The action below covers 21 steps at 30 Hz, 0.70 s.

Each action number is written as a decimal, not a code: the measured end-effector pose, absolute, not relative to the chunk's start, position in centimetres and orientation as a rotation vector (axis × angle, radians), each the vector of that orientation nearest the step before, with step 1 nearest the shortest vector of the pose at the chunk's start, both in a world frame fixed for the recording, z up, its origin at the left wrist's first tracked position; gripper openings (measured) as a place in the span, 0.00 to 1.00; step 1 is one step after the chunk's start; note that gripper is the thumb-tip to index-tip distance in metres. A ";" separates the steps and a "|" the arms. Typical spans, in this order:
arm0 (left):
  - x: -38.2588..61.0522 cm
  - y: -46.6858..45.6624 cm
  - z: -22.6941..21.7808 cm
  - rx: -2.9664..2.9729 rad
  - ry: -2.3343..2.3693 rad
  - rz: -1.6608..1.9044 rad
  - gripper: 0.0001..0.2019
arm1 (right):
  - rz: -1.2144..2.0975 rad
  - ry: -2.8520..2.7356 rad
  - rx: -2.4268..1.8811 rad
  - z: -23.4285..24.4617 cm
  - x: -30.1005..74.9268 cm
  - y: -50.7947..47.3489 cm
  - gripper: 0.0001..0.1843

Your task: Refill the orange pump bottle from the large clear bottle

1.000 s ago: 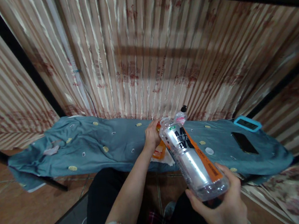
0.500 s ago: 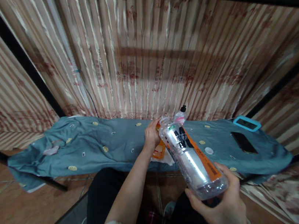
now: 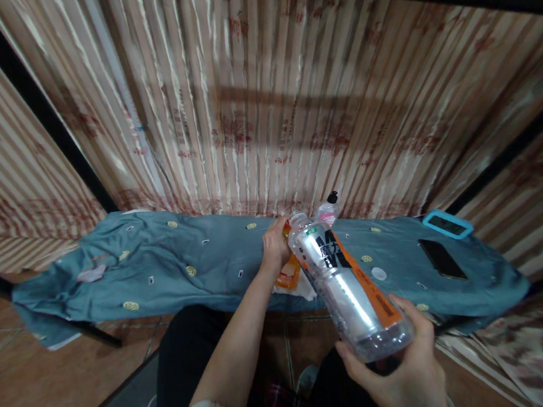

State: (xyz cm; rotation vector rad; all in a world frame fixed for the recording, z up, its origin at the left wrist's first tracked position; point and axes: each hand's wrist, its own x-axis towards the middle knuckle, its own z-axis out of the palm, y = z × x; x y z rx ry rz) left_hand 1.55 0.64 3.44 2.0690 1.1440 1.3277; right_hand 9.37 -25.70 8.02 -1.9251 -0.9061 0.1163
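My right hand (image 3: pixel 409 369) grips a clear plastic drink bottle (image 3: pixel 348 287) by its base, with a silver and orange label facing me. The bottle is tilted, its uncapped neck pointing away and to the left. My left hand (image 3: pixel 275 247) closes around the upper part of an orange bottle (image 3: pixel 287 274), which stands on a white tissue (image 3: pixel 306 289). The clear bottle's neck is beside my left hand; whether they touch is hard to tell, and the left fingertips are partly hidden. Behind them stands a small clear bottle with a black top (image 3: pixel 329 210).
A blue-green patterned cloth (image 3: pixel 223 257) covers the narrow bench. On its right lie a round white cap (image 3: pixel 379 274), a dark phone (image 3: pixel 442 259) and a blue-framed digital clock (image 3: pixel 448 225). A pinkish scrap (image 3: pixel 92 274) lies left. A pleated curtain (image 3: pixel 258 111) hangs behind.
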 end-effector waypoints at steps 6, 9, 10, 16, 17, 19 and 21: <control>1.6 0.7 3.4 2.067 1.142 1.339 0.13 | 0.108 -0.919 -1.918 8.1 9.4 -25.6 0.54; 1.6 0.7 3.3 2.078 1.135 1.334 0.12 | 0.118 -0.910 -1.926 8.1 9.4 -25.6 0.54; 1.5 0.7 3.3 2.081 1.133 1.332 0.12 | 0.122 -0.906 -1.926 8.1 9.4 -25.6 0.54; 1.5 0.6 3.4 2.081 1.148 1.336 0.11 | 0.118 -0.904 -1.915 8.1 9.3 -25.7 0.53; 1.5 0.6 3.4 2.082 1.150 1.334 0.11 | 0.122 -0.903 -1.917 8.1 9.3 -25.7 0.53; 1.5 0.6 3.4 2.082 1.152 1.331 0.11 | 0.132 -0.901 -1.923 8.1 9.4 -25.7 0.53; 1.5 0.6 3.4 2.078 1.150 1.335 0.11 | 0.131 -0.902 -1.926 8.1 9.4 -25.7 0.54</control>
